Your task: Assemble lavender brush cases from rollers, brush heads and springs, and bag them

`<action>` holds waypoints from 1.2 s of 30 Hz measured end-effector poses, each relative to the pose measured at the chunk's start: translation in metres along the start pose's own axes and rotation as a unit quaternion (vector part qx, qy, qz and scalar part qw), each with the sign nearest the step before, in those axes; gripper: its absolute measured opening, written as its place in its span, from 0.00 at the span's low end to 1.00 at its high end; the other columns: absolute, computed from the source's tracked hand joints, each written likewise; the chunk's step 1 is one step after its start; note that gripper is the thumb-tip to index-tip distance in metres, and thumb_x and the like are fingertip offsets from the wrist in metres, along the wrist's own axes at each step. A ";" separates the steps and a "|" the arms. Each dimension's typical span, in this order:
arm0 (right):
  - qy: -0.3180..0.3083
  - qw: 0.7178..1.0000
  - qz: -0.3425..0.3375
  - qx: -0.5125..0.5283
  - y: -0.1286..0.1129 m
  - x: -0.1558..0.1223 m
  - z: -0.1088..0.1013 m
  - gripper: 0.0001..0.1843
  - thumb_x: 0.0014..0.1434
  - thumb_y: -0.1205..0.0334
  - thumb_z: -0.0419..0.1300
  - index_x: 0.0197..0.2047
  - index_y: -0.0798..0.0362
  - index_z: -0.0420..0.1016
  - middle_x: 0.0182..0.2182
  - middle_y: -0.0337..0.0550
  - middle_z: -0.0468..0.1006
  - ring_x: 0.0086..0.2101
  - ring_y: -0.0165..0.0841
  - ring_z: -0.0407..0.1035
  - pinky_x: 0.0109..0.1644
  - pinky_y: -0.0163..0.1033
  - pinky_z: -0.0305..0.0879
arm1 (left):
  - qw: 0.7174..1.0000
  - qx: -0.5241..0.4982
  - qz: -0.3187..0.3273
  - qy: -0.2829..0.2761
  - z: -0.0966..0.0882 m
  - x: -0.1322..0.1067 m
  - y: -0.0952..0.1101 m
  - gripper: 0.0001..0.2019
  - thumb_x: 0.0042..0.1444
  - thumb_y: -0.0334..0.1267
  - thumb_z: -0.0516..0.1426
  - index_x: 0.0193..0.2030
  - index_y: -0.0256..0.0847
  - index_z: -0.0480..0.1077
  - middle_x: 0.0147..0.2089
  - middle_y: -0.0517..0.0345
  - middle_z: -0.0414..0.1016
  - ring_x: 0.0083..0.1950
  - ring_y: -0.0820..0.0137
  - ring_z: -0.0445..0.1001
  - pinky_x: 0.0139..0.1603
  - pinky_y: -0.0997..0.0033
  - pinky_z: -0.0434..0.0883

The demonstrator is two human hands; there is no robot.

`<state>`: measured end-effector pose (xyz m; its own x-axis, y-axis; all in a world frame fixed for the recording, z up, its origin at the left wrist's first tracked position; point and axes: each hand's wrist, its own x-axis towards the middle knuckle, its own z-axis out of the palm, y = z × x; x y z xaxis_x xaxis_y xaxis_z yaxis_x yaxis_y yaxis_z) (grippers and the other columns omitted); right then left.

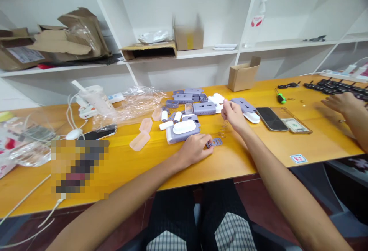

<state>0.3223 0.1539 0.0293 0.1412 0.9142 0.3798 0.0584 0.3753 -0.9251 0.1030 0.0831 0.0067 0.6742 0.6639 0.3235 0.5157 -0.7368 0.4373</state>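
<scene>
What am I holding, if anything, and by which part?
Your left hand touches the left end of the purple-grey plastic piece; grip unclear. The right hand is curled; contents can't be told.

Red handwritten marking on a blue-bordered sticker (298, 158) near the table (324, 141) edge, apparently a 4 then an unclear character, print on bottle label (257, 21), carton label (25, 54) and banknote (294, 125) too blurred to read

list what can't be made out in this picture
Head view: whether the right hand holds anything; its curled grip hides this.
Head view: part of the flat grey piece, covered by the left hand.
Head view: the bottom inside the cardboard box on the table, hidden by its walls.
Head view: whatever lies under the pixelated patch.
Head view: the co-worker's arm, cut off by the right edge.
</scene>
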 end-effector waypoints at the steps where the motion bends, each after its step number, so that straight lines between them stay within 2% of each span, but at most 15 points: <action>1: -0.005 1.000 -0.016 -0.025 0.000 -0.002 0.002 0.35 0.60 0.25 0.59 0.24 0.46 0.56 0.16 0.34 0.58 0.20 0.30 0.52 0.24 0.39 0.49 | 1.000 0.011 -0.003 0.003 0.003 0.005 0.000 0.02 0.62 0.35 0.60 0.41 0.42 0.72 0.42 0.54 0.81 0.43 0.62 0.79 0.48 0.64 0.73; 5: 0.009 0.992 -0.088 -0.095 -0.001 -0.009 0.013 0.35 0.64 0.28 0.56 0.21 0.47 0.57 0.17 0.35 0.58 0.22 0.30 0.52 0.28 0.39 0.52 | 1.000 0.025 -0.016 0.006 0.011 0.019 -0.001 0.05 0.61 0.35 0.61 0.35 0.42 0.68 0.36 0.56 0.78 0.38 0.63 0.77 0.41 0.66 0.70; 8: 0.010 0.991 -0.088 -0.104 0.000 -0.012 0.017 0.32 0.63 0.34 0.62 0.22 0.48 0.59 0.18 0.34 0.58 0.23 0.30 0.52 0.28 0.39 0.52 | 0.999 -0.003 -0.029 0.018 0.012 0.019 -0.001 0.09 0.58 0.33 0.62 0.31 0.43 0.65 0.31 0.59 0.75 0.33 0.67 0.73 0.37 0.68 0.67; 10: -0.037 0.992 -0.066 -0.097 0.001 -0.013 0.016 0.28 0.59 0.37 0.67 0.23 0.48 0.63 0.19 0.33 0.62 0.23 0.30 0.54 0.29 0.38 0.53 | 0.998 -0.023 -0.042 0.035 0.010 0.016 0.002 0.12 0.55 0.34 0.64 0.29 0.43 0.64 0.29 0.61 0.73 0.31 0.68 0.71 0.37 0.68 0.66; 14: -0.210 0.973 0.004 -0.092 0.004 -0.013 0.009 0.23 0.53 0.40 0.72 0.29 0.52 0.75 0.22 0.34 0.70 0.24 0.28 0.59 0.28 0.36 0.57 | 0.996 -0.058 -0.047 0.053 0.006 0.009 0.011 0.13 0.53 0.35 0.65 0.26 0.43 0.63 0.27 0.63 0.71 0.29 0.70 0.69 0.36 0.68 0.67; 16: -0.243 0.966 0.040 -0.079 0.007 -0.012 0.006 0.24 0.53 0.39 0.71 0.30 0.52 0.75 0.20 0.32 0.68 0.21 0.26 0.57 0.24 0.34 0.53 | 0.993 -0.097 -0.044 0.054 0.004 0.007 0.014 0.12 0.54 0.35 0.63 0.26 0.42 0.63 0.28 0.62 0.72 0.28 0.71 0.69 0.34 0.69 0.68; 20: -0.232 0.967 0.106 0.011 0.011 -0.012 0.006 0.26 0.57 0.35 0.68 0.33 0.51 0.72 0.16 0.27 0.64 0.14 0.23 0.52 0.17 0.31 0.45 | 0.972 -0.218 -0.057 0.065 0.003 0.007 0.011 0.10 0.55 0.32 0.62 0.28 0.41 0.65 0.36 0.57 0.79 0.33 0.71 0.77 0.35 0.71 0.74; 24: -0.175 0.973 0.123 0.084 0.009 -0.012 0.011 0.28 0.55 0.33 0.69 0.38 0.51 0.72 0.21 0.29 0.70 0.12 0.22 0.57 0.14 0.30 0.48 | 0.920 -0.365 -0.128 0.068 0.008 0.011 0.004 0.09 0.54 0.30 0.65 0.31 0.39 0.67 0.50 0.48 0.83 0.41 0.68 0.84 0.43 0.67 0.80; 27: -0.123 0.978 0.134 0.103 0.003 -0.011 0.011 0.31 0.54 0.30 0.68 0.40 0.50 0.71 0.24 0.32 0.74 0.13 0.24 0.63 0.13 0.30 0.48 | 0.878 -0.440 -0.180 0.061 0.013 0.013 0.001 0.13 0.51 0.29 0.69 0.33 0.38 0.67 0.51 0.46 0.84 0.44 0.65 0.85 0.48 0.64 0.81; 29: -0.109 0.979 0.130 0.110 -0.001 -0.010 0.009 0.31 0.53 0.30 0.68 0.40 0.50 0.71 0.26 0.34 0.77 0.14 0.25 0.66 0.13 0.30 0.49 | 0.865 -0.459 -0.191 0.067 0.015 0.013 0.000 0.15 0.50 0.29 0.71 0.34 0.38 0.68 0.51 0.46 0.84 0.45 0.65 0.85 0.51 0.61 0.81; 32: -0.125 0.977 0.119 0.123 -0.007 -0.011 0.005 0.28 0.53 0.35 0.71 0.40 0.49 0.71 0.23 0.33 0.76 0.14 0.26 0.66 0.14 0.30 0.50 | 0.858 -0.461 -0.208 0.094 0.017 0.013 0.000 0.17 0.49 0.30 0.72 0.36 0.39 0.68 0.50 0.48 0.84 0.45 0.64 0.85 0.53 0.58 0.81; 36: -0.228 0.954 0.126 0.146 -0.012 -0.015 0.001 0.26 0.44 0.55 0.80 0.42 0.50 0.74 0.24 0.31 0.77 0.16 0.25 0.65 0.18 0.31 0.57 | 0.848 -0.462 -0.228 0.124 0.018 0.010 0.006 0.17 0.50 0.29 0.71 0.37 0.40 0.67 0.49 0.49 0.84 0.47 0.63 0.85 0.55 0.54 0.81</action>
<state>0.3184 0.1362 0.0347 -0.3348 0.9273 0.1674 -0.2078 0.1006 -0.9730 0.1225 0.0831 -0.0030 0.3250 0.9437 0.0610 -0.0186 -0.0581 0.9981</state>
